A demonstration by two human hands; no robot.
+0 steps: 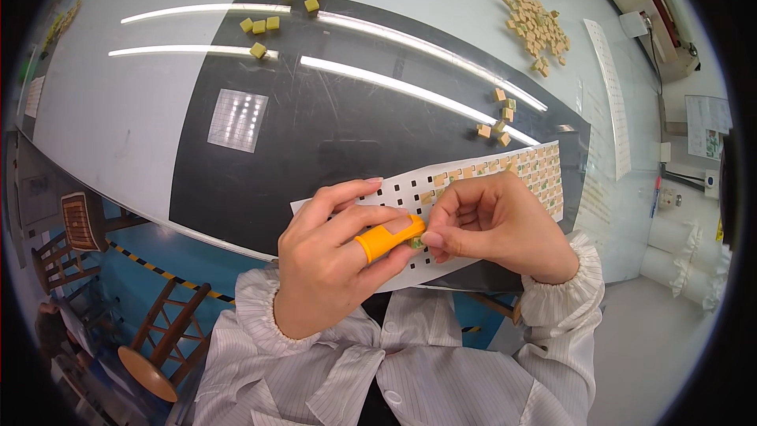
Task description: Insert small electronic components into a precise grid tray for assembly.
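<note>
On the dark mat (339, 126) covering part of the grey worktop (158, 110), a clear gridded square (236, 121) is lying toward the mat's left edge. Slightly right of it, yellow cubes (273, 23) are scattering near the mat's far left corner, some sitting past its far edge.

Near the worktop's near edge, the left hand (331, 248) is reaching over the left part of a white sheet (432, 268) dotted with black squares. An orange finger cover (382, 243) is wrapping its forefinger. Thumb and covered forefinger are pinching a small green-marked block (418, 243), which is sitting right at their tips, above the sheet; the other fingers are stretching out.

The right hand (465, 225) is meeting it from the right, thumb and forefinger closing together just beside the block; I cannot tell whether they are gripping it too. Its remaining fingers are curling inward.

Rows of blocks are filling the sheet's right part. Loose wooden cubes (483, 132) are resting beyond its far edge, and a larger pile (536, 25) is lying past the mat's far edge.
</note>
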